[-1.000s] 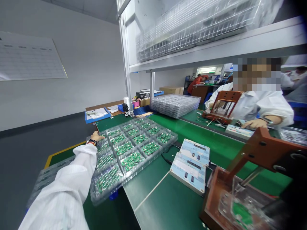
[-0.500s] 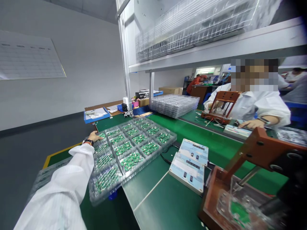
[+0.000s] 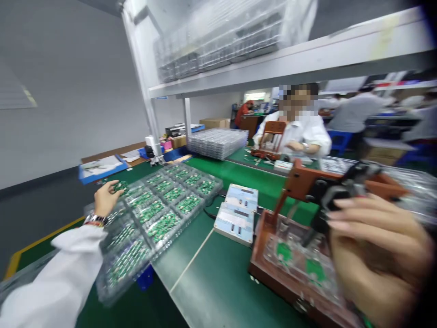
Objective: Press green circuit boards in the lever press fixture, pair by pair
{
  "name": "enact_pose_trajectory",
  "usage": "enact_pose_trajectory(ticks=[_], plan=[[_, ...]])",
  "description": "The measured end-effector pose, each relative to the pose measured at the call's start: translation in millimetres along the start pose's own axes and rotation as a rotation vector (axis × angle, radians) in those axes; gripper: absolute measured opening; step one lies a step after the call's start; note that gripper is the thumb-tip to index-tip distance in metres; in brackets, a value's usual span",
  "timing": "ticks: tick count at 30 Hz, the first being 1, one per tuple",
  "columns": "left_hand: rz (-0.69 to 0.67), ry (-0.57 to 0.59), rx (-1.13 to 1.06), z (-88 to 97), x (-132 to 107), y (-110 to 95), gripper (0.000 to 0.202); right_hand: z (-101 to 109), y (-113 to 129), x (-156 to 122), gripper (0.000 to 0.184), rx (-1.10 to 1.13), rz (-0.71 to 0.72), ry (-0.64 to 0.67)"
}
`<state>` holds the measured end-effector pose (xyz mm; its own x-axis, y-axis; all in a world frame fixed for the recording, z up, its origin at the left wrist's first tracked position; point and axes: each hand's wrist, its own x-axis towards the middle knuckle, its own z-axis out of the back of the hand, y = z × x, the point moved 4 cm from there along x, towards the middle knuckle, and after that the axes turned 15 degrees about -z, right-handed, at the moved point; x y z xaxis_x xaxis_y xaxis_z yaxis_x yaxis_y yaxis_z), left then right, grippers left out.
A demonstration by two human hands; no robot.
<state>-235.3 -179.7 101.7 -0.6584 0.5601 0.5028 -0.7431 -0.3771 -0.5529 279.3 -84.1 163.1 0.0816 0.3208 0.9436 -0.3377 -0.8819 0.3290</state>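
Between eight and nine o'clock in the head view, a small green piece (image 3: 120, 186) is held by the left hand (image 3: 106, 199), whose grip is closed to a narrow pinch of thumb and fingers; whether one board or several are held cannot be told. The piece is held just over the ten o'clock side of a clear compartmented tray (image 3: 187, 224), by which many green circuit boards (image 3: 187, 203) are carried. The tray is supported partly by the green desk (image 3: 205, 278), and its seven o'clock corner is left jutting past the edge.

At four o'clock the right hand (image 3: 378, 255) is blurred; its fingers are curled by the black handle (image 3: 322, 218) of a brown fixture (image 3: 287, 289), but how far that grip is open, or whether the handle is grasped, cannot be told. Two green inserts (image 3: 314, 269) are seen among the fixture's clear plastic parts. Toward ten o'clock from the fixture, two pale-blue display boxes (image 3: 235, 218) are placed. At twelve o'clock a stack of clear trays (image 3: 218, 142) is set.
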Motion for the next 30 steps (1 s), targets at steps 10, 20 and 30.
enact_pose_trajectory(ticks=[10,20,30], plan=[[-1.378,0.719,-0.669,-99.4,-288.3,-222.4,0.034,4.2,1.8,5.2,0.039,-0.136,0.189,0.166],[-1.617,1.168,-0.529,-101.6,-303.4,-228.8,0.059,4.5,6.8,8.8,0.036,-0.174,0.219,0.156],[-1.707,1.092,-0.435,-108.1,-309.3,-216.3,0.077,15.1,14.5,23.7,0.031,-0.207,0.310,0.200]])
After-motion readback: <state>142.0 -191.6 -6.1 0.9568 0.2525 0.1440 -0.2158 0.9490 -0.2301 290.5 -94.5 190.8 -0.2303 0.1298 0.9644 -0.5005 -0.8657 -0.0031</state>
